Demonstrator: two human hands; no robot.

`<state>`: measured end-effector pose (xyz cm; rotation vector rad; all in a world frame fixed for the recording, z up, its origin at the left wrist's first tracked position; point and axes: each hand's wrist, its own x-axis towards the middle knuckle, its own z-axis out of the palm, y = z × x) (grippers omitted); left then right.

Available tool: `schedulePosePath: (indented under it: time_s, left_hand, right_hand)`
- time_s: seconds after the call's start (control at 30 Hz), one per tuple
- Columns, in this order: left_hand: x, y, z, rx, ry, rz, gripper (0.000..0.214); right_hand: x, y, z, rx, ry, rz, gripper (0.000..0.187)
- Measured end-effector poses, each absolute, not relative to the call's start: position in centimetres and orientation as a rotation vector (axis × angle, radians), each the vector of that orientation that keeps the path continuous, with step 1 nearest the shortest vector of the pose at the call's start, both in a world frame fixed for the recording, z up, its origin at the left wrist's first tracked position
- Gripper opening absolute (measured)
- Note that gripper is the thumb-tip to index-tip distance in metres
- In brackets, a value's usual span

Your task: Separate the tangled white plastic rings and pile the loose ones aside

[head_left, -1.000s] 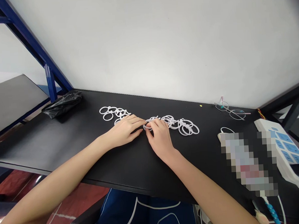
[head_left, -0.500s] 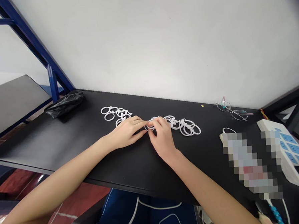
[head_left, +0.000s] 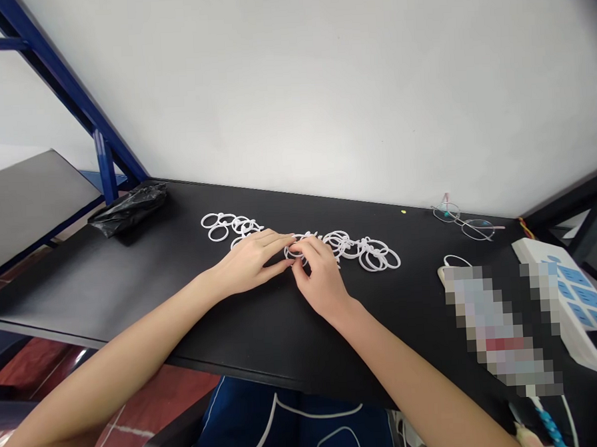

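White curtain rings with small eyelets lie on the black tabletop [head_left: 224,341]. One white ring [head_left: 287,253] is between my two hands, partly covered by fingers. My left hand [head_left: 255,260] pinches its left side between thumb and fingers. From the right, my right hand [head_left: 321,279] grips the same ring with bent fingers. A loose cluster of rings [head_left: 239,224] spreads behind and left of my left hand. More rings [head_left: 348,246] are heaped just beyond my right hand, some overlapping and some hidden behind the fingers.
A crumpled black plastic bag [head_left: 132,209] lies at the far left. Toward the back right are eyeglasses [head_left: 462,222]. A blurred-out phone [head_left: 499,333] and a white power strip [head_left: 568,316] with blue sockets occupy the right side. A white wall [head_left: 322,102] stands behind the table.
Both hands have shifted very slightly left with the ring between them. My right hand's fingers have moved a little, showing more of the rings behind it.
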<state>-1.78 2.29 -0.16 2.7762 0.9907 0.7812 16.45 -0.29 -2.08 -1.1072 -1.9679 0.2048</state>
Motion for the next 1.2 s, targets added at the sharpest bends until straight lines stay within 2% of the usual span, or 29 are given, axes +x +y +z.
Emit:
schedulePosePath:
  time_s: [0.3,0.63,1.2]
  left_hand:
    - [-2.0,2.6,-0.8,2.784,1.025,0.819,0.042]
    - [-1.9,2.1,0.1,2.748,1.049,0.736,0.024]
    - [-1.9,2.2,0.0,2.814,0.928,0.951,0.011]
  right_hand:
    - [16.3,-0.3,-2.5,-0.945,-1.955,0.266,0.027]
    - [16.1,-0.6,-2.0,-0.816,-1.904,0.308,0.024]
    - [16.3,-0.3,-2.0,-0.981,-1.662,0.28,0.019]
